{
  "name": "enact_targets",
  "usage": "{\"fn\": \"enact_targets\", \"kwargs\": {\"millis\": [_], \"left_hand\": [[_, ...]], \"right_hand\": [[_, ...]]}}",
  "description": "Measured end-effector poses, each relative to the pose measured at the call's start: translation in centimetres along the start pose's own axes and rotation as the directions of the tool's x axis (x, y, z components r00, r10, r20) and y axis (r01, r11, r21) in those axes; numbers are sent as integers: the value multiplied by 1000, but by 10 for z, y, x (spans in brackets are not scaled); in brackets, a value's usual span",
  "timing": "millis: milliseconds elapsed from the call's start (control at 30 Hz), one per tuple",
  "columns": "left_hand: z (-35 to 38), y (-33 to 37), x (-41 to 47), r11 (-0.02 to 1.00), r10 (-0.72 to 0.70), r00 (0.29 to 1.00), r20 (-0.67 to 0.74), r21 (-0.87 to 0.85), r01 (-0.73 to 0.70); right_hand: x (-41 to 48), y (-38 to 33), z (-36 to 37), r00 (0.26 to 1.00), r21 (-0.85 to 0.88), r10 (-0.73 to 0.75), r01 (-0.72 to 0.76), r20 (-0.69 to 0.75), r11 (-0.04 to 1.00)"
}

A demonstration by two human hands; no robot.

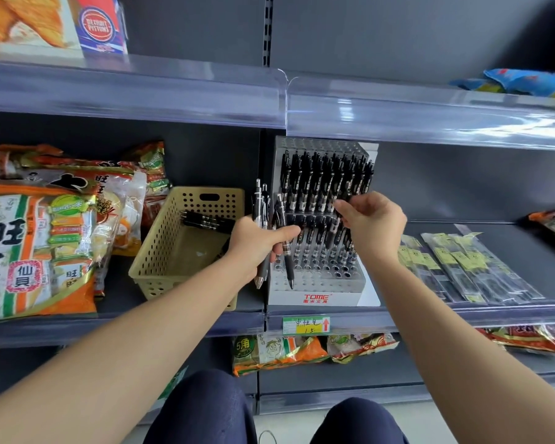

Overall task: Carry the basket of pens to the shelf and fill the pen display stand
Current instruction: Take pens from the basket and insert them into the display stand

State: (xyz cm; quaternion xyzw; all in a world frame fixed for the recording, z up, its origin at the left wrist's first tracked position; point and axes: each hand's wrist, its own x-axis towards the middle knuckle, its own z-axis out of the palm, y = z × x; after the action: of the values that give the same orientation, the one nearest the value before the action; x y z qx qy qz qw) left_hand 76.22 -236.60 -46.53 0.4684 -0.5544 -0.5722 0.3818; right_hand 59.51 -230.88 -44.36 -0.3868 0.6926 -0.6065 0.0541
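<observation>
Pen display stand (314, 285) sits at the front edge of the middle shelf (532, 251), its upper rows packed with black pens and its front holes bare. The tan basket (161, 251) stands just beside it on the left, a few loose pens (205, 221) lying against its far wall. Left hand (257, 243), fingers curled, grips a bundle of pens (259, 200) upright before the stand's left edge; right hand (374, 224) pinches one black pen (346, 193) between thumb and fingertips at the stand's upper rows. Snack bags (39, 245) fill the shelf's left end, flat packets (462, 267) lie toward its right.
</observation>
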Motion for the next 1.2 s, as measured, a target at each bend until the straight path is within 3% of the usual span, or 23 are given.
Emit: {"fn": "enact_targets", "kwargs": {"millis": [200, 700, 1000, 1200], "left_hand": [[4, -6, 4, 1000, -23, 1000, -14, -10, 23], [14, -10, 2, 999, -37, 999, -1, -38, 37], [14, -13, 4, 998, -57, 998, -16, -31, 56], [15, -14, 4, 998, -63, 998, -17, -30, 62]], "right_hand": [[-1, 18, -6, 1000, -127, -6, 2, -25, 992], [-4, 35, 3, 1000, -239, 6, -3, 16, 971], [-10, 51, 6, 995, -502, 79, -35, 67, 864], [-10, 50, 8, 993, -563, 81, -16, 90, 826]]}}
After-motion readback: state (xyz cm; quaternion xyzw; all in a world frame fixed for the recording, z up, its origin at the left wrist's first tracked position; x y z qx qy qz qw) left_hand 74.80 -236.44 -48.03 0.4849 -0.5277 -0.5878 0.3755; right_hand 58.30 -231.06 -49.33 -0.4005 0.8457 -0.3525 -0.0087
